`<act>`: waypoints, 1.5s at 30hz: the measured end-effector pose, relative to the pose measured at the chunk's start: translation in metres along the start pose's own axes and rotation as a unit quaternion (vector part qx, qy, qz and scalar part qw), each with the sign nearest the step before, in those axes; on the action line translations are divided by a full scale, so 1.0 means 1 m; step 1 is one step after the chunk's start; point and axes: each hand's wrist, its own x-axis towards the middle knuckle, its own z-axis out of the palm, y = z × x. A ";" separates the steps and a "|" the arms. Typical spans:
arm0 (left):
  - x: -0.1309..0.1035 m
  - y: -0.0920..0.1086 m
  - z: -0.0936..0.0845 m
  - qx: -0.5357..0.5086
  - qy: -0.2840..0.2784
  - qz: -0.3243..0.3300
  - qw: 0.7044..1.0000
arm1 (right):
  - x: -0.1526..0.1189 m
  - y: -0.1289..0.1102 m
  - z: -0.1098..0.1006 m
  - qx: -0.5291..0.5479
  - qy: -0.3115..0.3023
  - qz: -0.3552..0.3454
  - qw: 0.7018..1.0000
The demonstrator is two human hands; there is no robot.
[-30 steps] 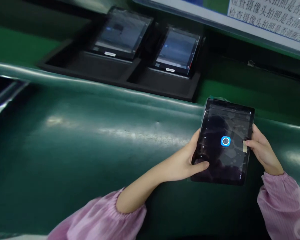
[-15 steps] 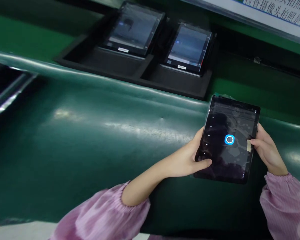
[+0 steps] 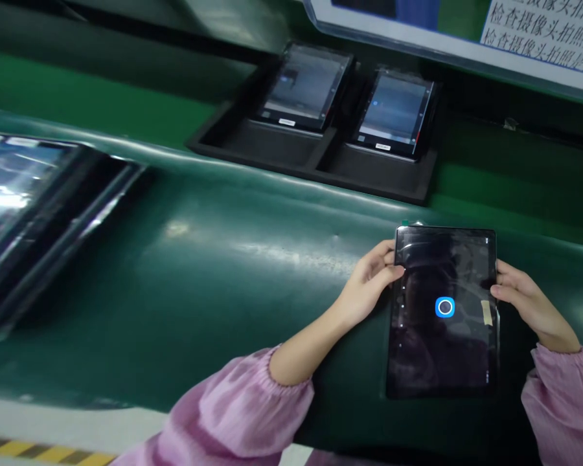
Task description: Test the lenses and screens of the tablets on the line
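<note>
Left hand (image 3: pixel 369 285) and right hand (image 3: pixel 527 304) — each grip clamped on the tablet's (image 3: pixel 442 310) side edges.

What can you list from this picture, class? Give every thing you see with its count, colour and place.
dark flat tablet with a blue ring icon: one, black, lower right on the belt, held at both side edges
green glossy conveyor belt: one, dark green, across the middle
black moulded tray: one, behind the belt, two compartments
lit tablets propped in the tray: two, grey-blue screens
blurred shiny flat device: one, dark, left edge
white printed sign: one, top right
pink sleeves: two, bottom
left hand: on the tablet's left edge
right hand: on its right edge
</note>
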 end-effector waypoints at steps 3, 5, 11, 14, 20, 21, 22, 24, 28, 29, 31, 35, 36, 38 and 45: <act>-0.001 0.002 0.001 0.014 0.041 0.004 0.999 | -0.001 0.002 0.000 -0.011 -0.009 -0.002 1.000; -0.001 0.004 0.002 0.033 0.068 0.020 0.997 | -0.001 0.002 -0.001 -0.032 -0.010 0.000 0.999; -0.001 0.006 0.005 0.080 0.089 0.009 0.993 | 0.001 0.000 0.002 -0.046 0.007 -0.002 0.999; -0.001 0.007 0.006 0.088 0.094 0.010 0.992 | 0.003 0.000 0.005 -0.045 0.039 -0.023 0.998; -0.003 0.005 0.005 0.093 0.103 0.002 0.990 | 0.003 0.000 0.005 -0.029 0.118 -0.025 0.992; -0.002 0.004 0.004 0.094 0.104 0.002 0.990 | 0.003 0.000 0.005 -0.021 0.121 -0.022 0.992; -0.002 0.004 0.004 0.094 0.104 0.002 0.990 | 0.003 -0.001 0.005 -0.012 0.121 -0.019 0.992; -0.002 0.003 0.003 0.095 0.103 0.001 0.990 | 0.003 -0.001 0.006 0.003 0.122 -0.015 0.992; -0.001 0.002 0.002 0.089 0.097 -0.004 0.991 | 0.002 -0.001 0.006 0.007 0.126 -0.011 0.992; -0.001 0.001 0.001 0.087 0.096 -0.003 0.992 | 0.002 -0.001 0.006 0.005 0.125 -0.010 0.992; -0.001 -0.001 0.000 0.080 0.092 0.004 0.993 | 0.002 -0.001 0.005 0.003 0.119 -0.011 0.993; 0.001 -0.006 -0.002 0.071 0.083 0.013 0.994 | 0.002 0.000 0.003 -0.001 0.119 -0.011 0.993; 0.001 -0.006 -0.002 0.071 0.081 0.015 0.994 | 0.001 0.000 0.003 -0.003 0.124 -0.011 0.992; 0.002 -0.007 -0.002 0.073 0.083 0.020 0.994 | 0.001 0.000 0.003 -0.005 0.130 -0.013 0.991; 0.001 -0.004 0.001 0.093 0.097 0.016 0.991 | 0.003 0.001 0.006 -0.006 0.141 -0.026 0.990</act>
